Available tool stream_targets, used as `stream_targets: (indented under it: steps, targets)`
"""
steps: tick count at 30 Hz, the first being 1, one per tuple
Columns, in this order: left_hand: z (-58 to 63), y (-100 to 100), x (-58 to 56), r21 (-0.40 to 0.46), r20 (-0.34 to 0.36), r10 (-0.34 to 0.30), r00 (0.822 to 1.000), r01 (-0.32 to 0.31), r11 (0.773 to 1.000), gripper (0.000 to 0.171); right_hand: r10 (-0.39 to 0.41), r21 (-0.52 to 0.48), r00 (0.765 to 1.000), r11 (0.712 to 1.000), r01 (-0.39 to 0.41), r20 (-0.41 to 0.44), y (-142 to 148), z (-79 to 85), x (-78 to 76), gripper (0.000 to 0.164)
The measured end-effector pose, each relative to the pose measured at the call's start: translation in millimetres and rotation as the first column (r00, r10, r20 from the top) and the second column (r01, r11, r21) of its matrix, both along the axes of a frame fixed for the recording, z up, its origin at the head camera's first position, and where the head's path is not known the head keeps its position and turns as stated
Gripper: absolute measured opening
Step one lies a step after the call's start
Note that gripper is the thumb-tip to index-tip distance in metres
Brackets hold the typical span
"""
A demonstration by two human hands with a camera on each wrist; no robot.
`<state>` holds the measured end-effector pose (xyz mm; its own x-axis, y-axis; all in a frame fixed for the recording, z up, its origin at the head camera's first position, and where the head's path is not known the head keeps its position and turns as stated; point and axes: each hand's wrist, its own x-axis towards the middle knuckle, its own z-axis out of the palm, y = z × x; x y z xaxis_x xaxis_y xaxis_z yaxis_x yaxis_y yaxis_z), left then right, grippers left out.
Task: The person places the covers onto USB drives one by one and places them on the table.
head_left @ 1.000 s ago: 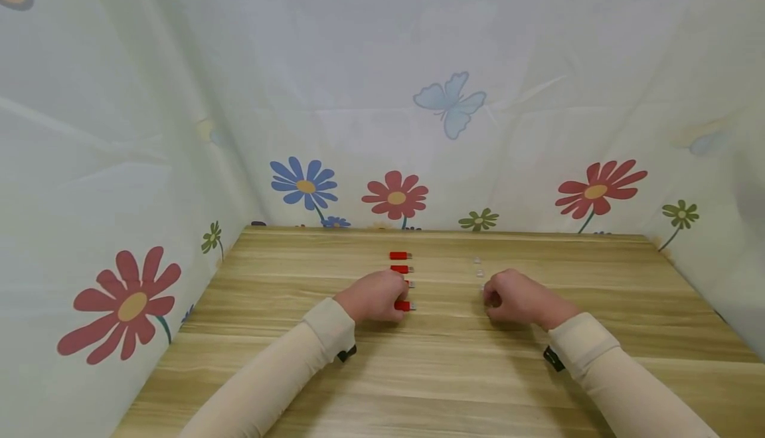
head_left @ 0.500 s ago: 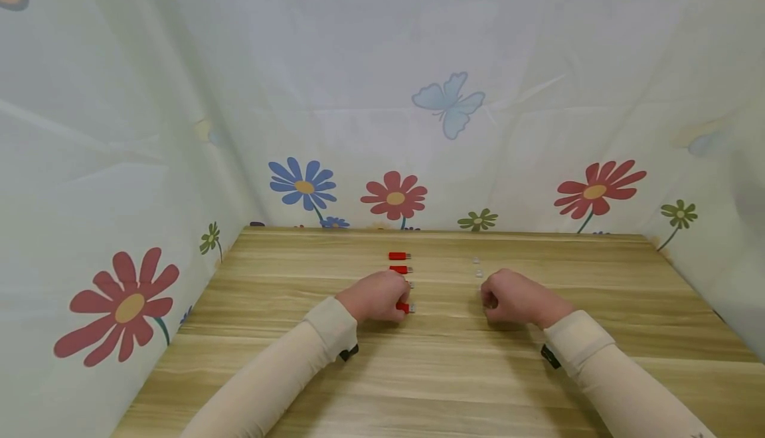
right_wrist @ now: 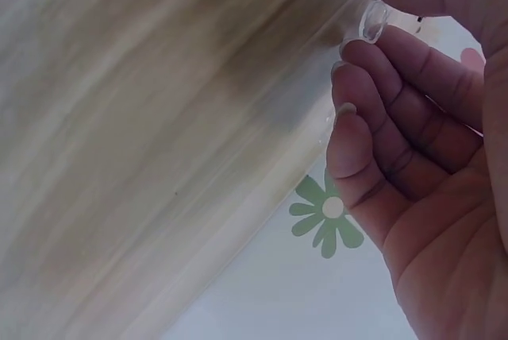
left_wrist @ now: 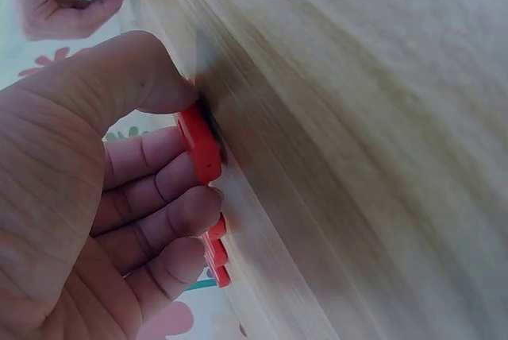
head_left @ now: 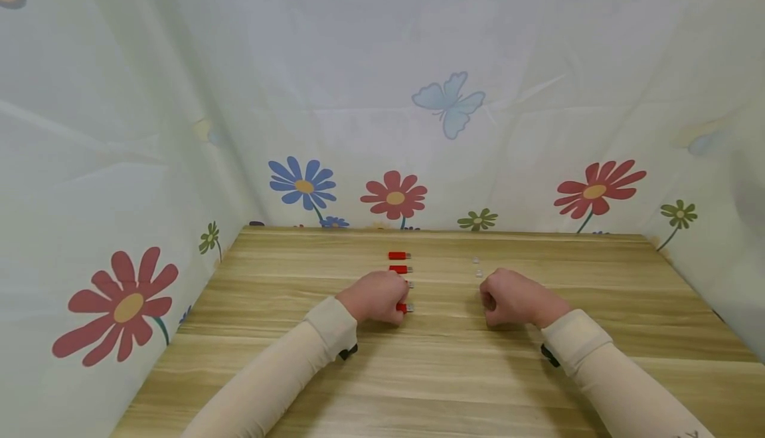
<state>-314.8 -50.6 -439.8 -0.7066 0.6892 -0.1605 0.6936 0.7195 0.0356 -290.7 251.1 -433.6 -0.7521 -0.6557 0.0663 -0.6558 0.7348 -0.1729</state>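
Note:
In the head view my left hand (head_left: 375,297) is at the near end of a column of red USB flash drives. Thumb and fingers pinch the nearest USB flash drive (left_wrist: 202,145), its metal plug pointing right. My right hand (head_left: 515,297) is low over the table across from it. Its thumb and forefinger pinch a small clear plastic cap (right_wrist: 373,21), which the head view hides behind the hand.
Two more red flash drives (head_left: 399,255) lie in full view beyond my left hand, and the plug of another (head_left: 410,285) shows past its knuckles. Two clear caps (head_left: 478,273) lie beyond my right hand. A flowered curtain (head_left: 514,119) borders the wooden table (head_left: 442,371).
My right hand has moved slightly left, and the third clear cap beside it is now hidden from the head view. The left hand stays nearly in place, its flash drive shifted slightly nearer.

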Motion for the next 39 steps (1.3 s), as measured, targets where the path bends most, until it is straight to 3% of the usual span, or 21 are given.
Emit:
stream_targets:
  steps: [9, 19, 26, 39]
  targets:
    - [-1.4, -2.7, -3.9, 0.056, 0.030, 0.010, 0.999, -0.012, 0.998, 0.021, -0.030, 0.010, 0.999, 1.000, 0.030, 0.019, 1.6, 2.2, 2.1, 0.019]
    - [8.8, -6.4, 0.1, 0.164, 0.074, 0.013, 0.997, -0.025, 0.986, 0.018, -0.068, -0.037, 0.995, 0.997, 0.071, 0.074, 4.4, 12.3, 5.3, 0.016]
    - [18.6, -7.2, 4.1, 0.165, 0.080, 0.029, 0.996, -0.042, 0.985, 0.016, -0.034, -0.077, 0.995, 0.996, 0.041, 0.096, 4.9, 17.0, 6.1, 0.018]
    - [29.1, -9.7, 9.6, 0.174, 0.019, -0.036, 0.999, 0.032, 0.984, 0.020, 0.000, -0.138, 0.993, 0.990, 0.017, 0.121, 1.6, 24.8, 14.3, 0.013]
